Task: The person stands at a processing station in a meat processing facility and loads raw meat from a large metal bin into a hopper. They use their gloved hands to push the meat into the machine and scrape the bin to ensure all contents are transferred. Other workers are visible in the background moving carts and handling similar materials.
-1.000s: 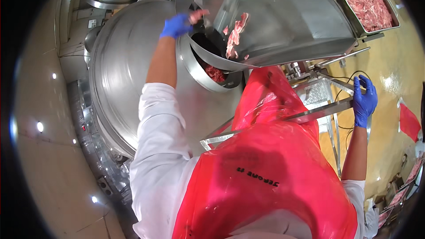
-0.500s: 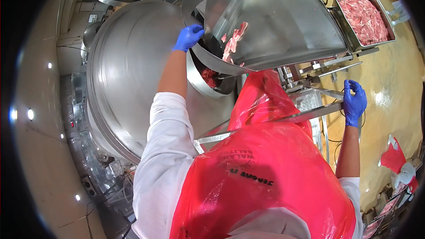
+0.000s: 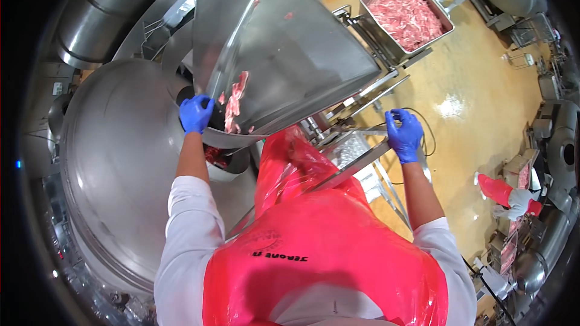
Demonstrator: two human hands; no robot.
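My left hand [image 3: 196,113], in a blue glove, has its fingers curled over the near-left rim of a large metal chute [image 3: 302,54]. A few pale pink strips of raw meat [image 3: 236,101] lie on the chute's lower part, right of that hand. Below the rim, darker red meat [image 3: 215,156] shows in the round mouth of a big steel drum [image 3: 115,169]. My right hand [image 3: 404,134], also blue-gloved, is at the far end of a metal rail [image 3: 350,169]; its thumb and fingers are apart with nothing between them. Whether its palm bears on the rail is hard to tell.
A deep metal bin [image 3: 450,27] heaped with raw meat stands beyond the chute. The rail crosses in front of my red plastic apron [image 3: 338,229]. A dark cable [image 3: 432,130] loops by my right hand. Another person [image 3: 507,196] in red and white is at the right.
My view has swung to the right, so the drum, chute and bin sit further left in it. My left hand stays at the chute rim and my right hand at the rail end.
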